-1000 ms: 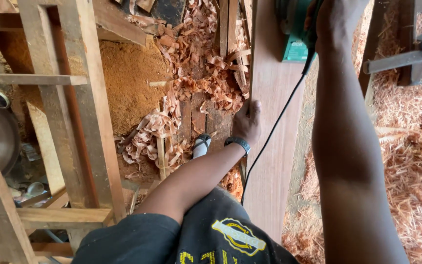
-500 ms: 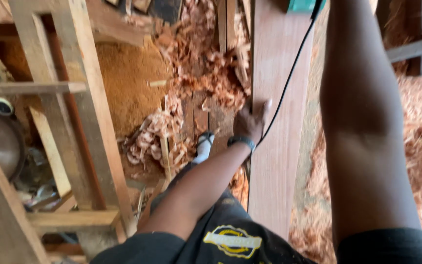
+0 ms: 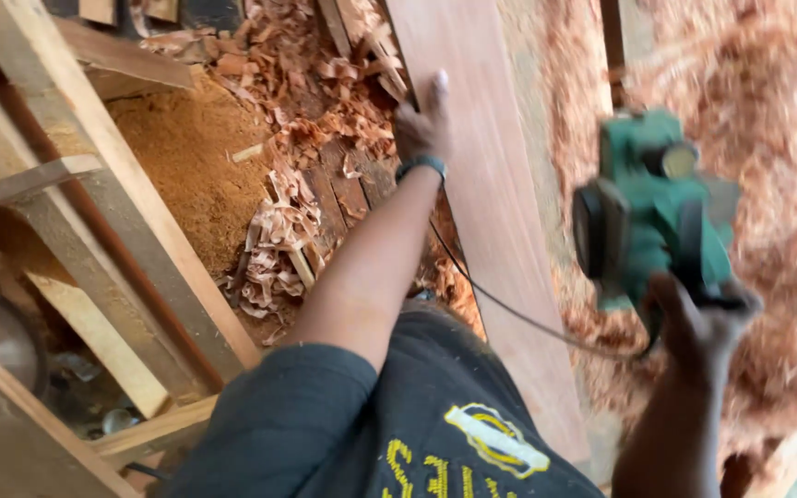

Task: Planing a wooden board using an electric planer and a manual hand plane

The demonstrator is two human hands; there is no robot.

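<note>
No packages, labels, signs or screens in view.

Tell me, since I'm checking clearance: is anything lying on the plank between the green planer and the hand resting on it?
Nothing visible: the plank lies bare between the left hand and the planer held off its edge in the right hand.

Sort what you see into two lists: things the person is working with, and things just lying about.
In use:
- plank, under the left hand
- green power planer, gripped by the right hand
- its cord

Lying about:
- wood shavings
- sawdust heap
- wooden frame
</note>
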